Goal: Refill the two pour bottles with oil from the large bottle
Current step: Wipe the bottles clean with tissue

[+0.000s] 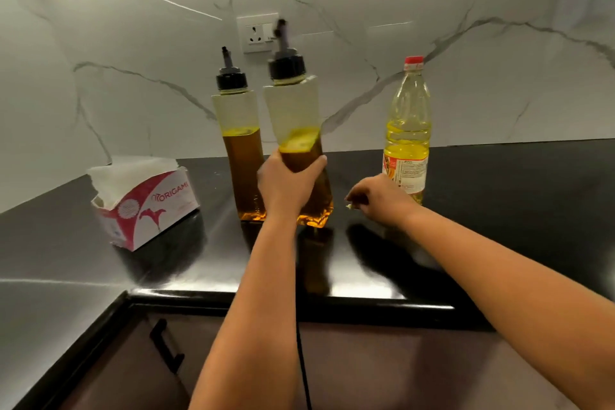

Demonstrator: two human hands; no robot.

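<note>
Two clear pour bottles with black spout caps hold amber oil to about half height. One pour bottle (pixel 238 130) stands upright on the black counter (pixel 499 210). My left hand (pixel 286 185) grips the other pour bottle (pixel 293 103), which tilts slightly and looks blurred, its base just above the counter. The large oil bottle (pixel 407 130), clear with a red cap and yellow oil, stands to the right. My right hand (pixel 382 198) hovers low beside the large bottle's base, fingers loosely curled, with something small and pale at its fingertips.
A pink and white tissue box (pixel 146 206) sits at the left of the counter. A wall socket (pixel 258 33) is set in the marble backsplash behind the bottles. The counter's front edge (pixel 299 299) runs above a cabinet with a black handle (pixel 166 344).
</note>
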